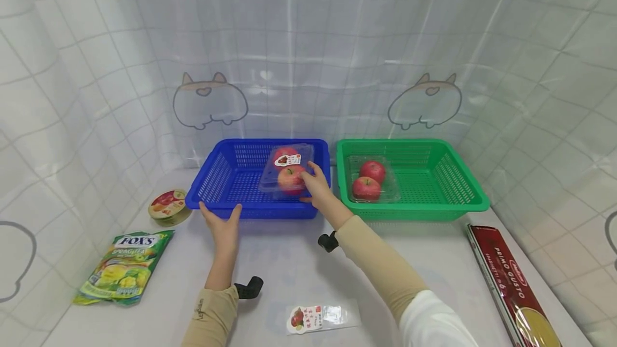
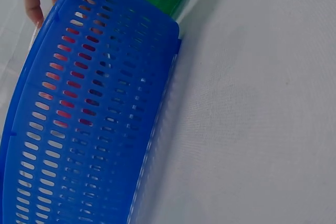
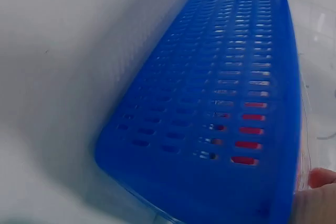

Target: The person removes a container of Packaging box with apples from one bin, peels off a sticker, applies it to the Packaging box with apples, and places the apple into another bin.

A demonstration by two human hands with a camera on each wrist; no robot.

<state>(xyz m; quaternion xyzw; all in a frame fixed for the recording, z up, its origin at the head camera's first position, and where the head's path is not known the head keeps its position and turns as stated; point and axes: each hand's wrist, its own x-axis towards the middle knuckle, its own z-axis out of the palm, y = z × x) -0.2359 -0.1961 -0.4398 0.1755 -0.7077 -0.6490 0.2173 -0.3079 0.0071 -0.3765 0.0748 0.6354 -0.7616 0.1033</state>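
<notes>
A white table is supporting all items. A green basket is standing just beside a blue basket, on its right. A red spaghetti box is lying at the right edge, reading PRIMO GUSTO and SPAGHETTI. A green bag is lying at the left, displaying FOX'S and SPRING TEA. The left hand is touching the blue basket's near rim, thumb and fingers spreading wide. The right hand is pinching the right side of a clear apple pack, which is tilting inside the blue basket's right end. A second apple pack is resting in the green basket's left end. A label strip is lying nearest the person, showing a printed apple. A round tin is sitting left of the blue basket. Two apples are showing through the held pack, the farther partly behind a white label bearing tiny, unreadable writing
</notes>
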